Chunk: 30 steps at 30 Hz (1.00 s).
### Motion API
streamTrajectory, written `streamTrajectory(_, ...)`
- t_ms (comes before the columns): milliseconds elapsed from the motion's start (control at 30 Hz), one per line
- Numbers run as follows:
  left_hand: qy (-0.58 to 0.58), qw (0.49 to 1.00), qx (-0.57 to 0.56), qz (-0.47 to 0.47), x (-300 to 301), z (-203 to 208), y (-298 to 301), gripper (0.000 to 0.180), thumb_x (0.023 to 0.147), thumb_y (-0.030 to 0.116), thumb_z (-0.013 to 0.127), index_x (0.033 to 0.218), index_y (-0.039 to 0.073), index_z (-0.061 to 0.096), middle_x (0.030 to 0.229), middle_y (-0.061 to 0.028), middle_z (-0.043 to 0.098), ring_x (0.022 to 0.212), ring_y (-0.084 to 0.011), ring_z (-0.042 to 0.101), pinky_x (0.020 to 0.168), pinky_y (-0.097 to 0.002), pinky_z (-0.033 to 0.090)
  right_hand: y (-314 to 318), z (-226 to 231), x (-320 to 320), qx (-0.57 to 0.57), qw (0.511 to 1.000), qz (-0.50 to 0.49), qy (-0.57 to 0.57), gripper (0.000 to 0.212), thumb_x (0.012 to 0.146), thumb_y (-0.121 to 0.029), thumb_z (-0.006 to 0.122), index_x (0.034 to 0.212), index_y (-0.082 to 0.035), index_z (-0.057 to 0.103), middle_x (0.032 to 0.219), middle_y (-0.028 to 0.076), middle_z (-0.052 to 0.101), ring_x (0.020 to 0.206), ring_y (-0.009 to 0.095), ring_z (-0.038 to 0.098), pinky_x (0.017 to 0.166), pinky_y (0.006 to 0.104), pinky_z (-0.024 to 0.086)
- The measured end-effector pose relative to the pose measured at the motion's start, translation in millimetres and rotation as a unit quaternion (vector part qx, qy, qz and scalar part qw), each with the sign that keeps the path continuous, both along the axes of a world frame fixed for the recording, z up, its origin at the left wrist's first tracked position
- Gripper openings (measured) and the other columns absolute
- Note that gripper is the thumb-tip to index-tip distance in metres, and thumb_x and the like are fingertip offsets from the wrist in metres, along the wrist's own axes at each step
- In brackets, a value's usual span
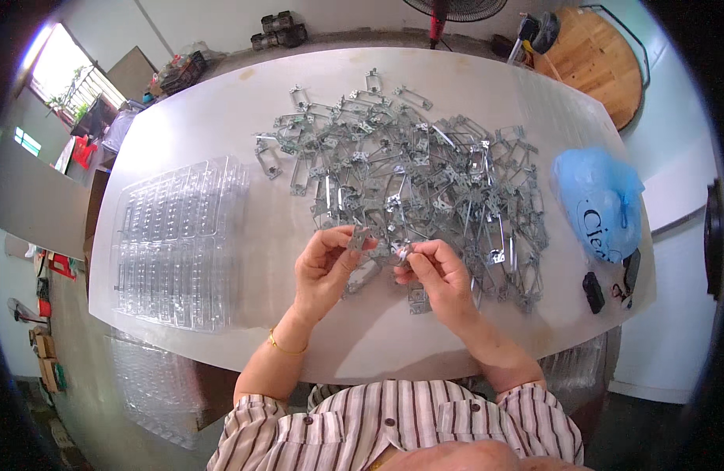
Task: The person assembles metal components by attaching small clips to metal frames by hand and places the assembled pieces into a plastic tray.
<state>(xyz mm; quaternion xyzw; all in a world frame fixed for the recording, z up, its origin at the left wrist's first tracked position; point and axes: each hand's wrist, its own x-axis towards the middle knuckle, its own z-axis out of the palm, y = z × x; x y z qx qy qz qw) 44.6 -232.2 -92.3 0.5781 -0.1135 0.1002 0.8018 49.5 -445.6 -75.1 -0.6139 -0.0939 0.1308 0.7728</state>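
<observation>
My left hand point(324, 267) pinches a small grey metal bracket point(360, 236) between thumb and fingers. Close by on the right, my right hand point(440, 275) is closed on a shiny metal bracket end point(401, 252). Whether both hands grip one bracket or two separate ones, I cannot tell. Both hands hover over the near edge of a wide heap of metal brackets point(424, 169), which are long open frames with folded ends. Some brackets lie partly hidden beneath my hands.
A stack of clear plastic trays point(173, 243) lies on the table point(283, 337) at left. At right sit a blue plastic bag point(597, 204) and a small black object point(592, 292). Beyond the far edge are a fan point(456, 8) and a round wooden board point(593, 67).
</observation>
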Motion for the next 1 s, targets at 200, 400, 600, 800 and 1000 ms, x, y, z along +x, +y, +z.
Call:
streamTrajectory(200, 0.035, 0.994, -0.078, -0.066, 1.8, -4.4, 5.6, 0.018, 0.094, -0.011, 0.052, 0.106, 0.003, 0.052, 0.121, -0.0121, 0.060, 0.112, -0.0217, 0.065, 0.093, -0.0350, 0.052, -8.4, 0.6, 16.8, -0.045, 0.995, -0.029, -0.085, 0.015, 0.104, -0.012, 0.055, 0.113, 0.001, 0.057, 0.104, 0.006, 0.063, 0.089, 0.012, 0.066, 0.079, 0.0280, 0.058)
streamTrajectory(400, 0.131, 0.932, -0.248, -0.230, 7.7, -6.1, 12.4, 0.018, 0.096, 0.014, 0.053, 0.109, 0.002, 0.057, 0.117, -0.0172, 0.064, 0.108, -0.0227, 0.063, 0.094, -0.0310, 0.047, -14.5, 5.2, 10.7, -0.052, 0.985, -0.025, -0.160, 0.008, 0.102, -0.006, 0.055, 0.109, -0.001, 0.056, 0.111, 0.008, 0.058, 0.088, 0.009, 0.063, 0.079, 0.0250, 0.055)
streamTrajectory(600, 0.211, 0.931, -0.107, -0.279, -4.5, 0.6, 4.9, 0.049, 0.099, 0.048, 0.057, 0.103, 0.000, 0.059, 0.106, -0.0204, 0.068, 0.096, -0.0319, 0.069, 0.091, -0.0433, 0.052, -26.4, 2.5, 5.4, -0.201, 0.931, 0.008, -0.304, 0.004, 0.098, -0.002, 0.059, 0.102, -0.001, 0.057, 0.111, 0.013, 0.060, 0.086, 0.016, 0.065, 0.077, 0.0295, 0.054)
streamTrajectory(800, 0.237, 0.912, -0.069, -0.327, 2.0, -8.5, 5.6, 0.044, 0.100, 0.042, 0.056, 0.102, -0.001, 0.061, 0.104, -0.0215, 0.068, 0.086, -0.0344, 0.072, 0.081, -0.0430, 0.055, -18.4, 10.8, 12.3, -0.229, 0.901, -0.010, -0.367, 0.008, 0.093, -0.003, 0.066, 0.098, -0.002, 0.060, 0.106, 0.016, 0.066, 0.091, 0.026, 0.066, 0.080, 0.0343, 0.052)
streamTrajectory(1000, 0.241, 0.908, -0.120, -0.321, 5.1, -4.6, -0.1, 0.036, 0.100, 0.033, 0.055, 0.087, -0.001, 0.060, 0.098, -0.0293, 0.066, 0.073, -0.0315, 0.069, 0.066, -0.0392, 0.055, -15.7, 18.3, 19.7, -0.239, 0.870, -0.063, -0.426, 0.009, 0.092, 0.000, 0.067, 0.099, -0.003, 0.062, 0.101, 0.013, 0.066, 0.085, 0.025, 0.066, 0.075, 0.0311, 0.052)
